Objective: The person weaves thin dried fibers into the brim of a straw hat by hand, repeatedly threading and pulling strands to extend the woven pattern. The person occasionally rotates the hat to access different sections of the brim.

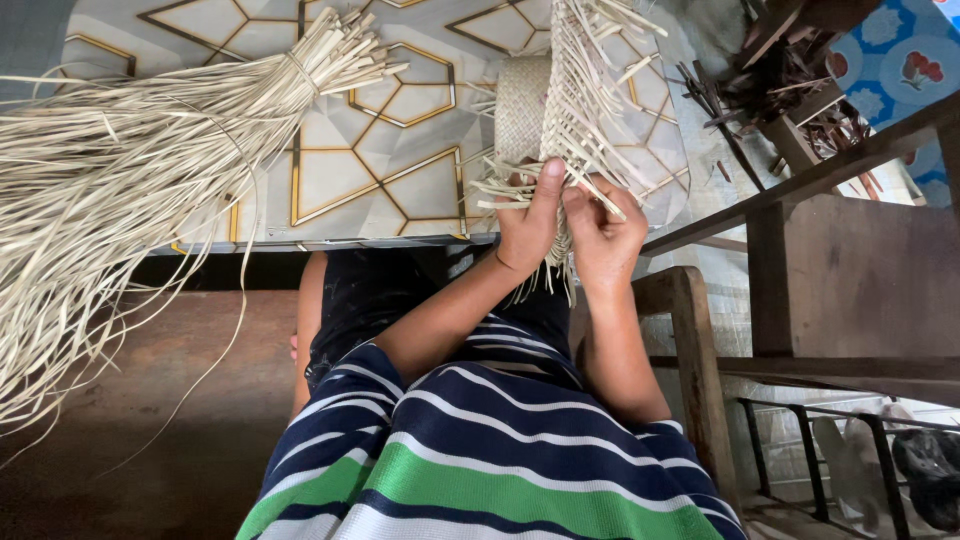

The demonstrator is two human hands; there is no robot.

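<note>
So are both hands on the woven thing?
Yes, the left hand and right hand both pinch strips at the edge of the woven piece.

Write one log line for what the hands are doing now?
left hand: pinching strips | right hand: gripping strips | weave: part-woven, loose ends out | bundle: tied, on table, untouched

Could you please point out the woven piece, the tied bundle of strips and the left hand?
woven piece (522, 110), head view, on its finished woven panel
bundle of strips (300, 75), head view, at its tie
left hand (527, 225), head view, on its back
</note>
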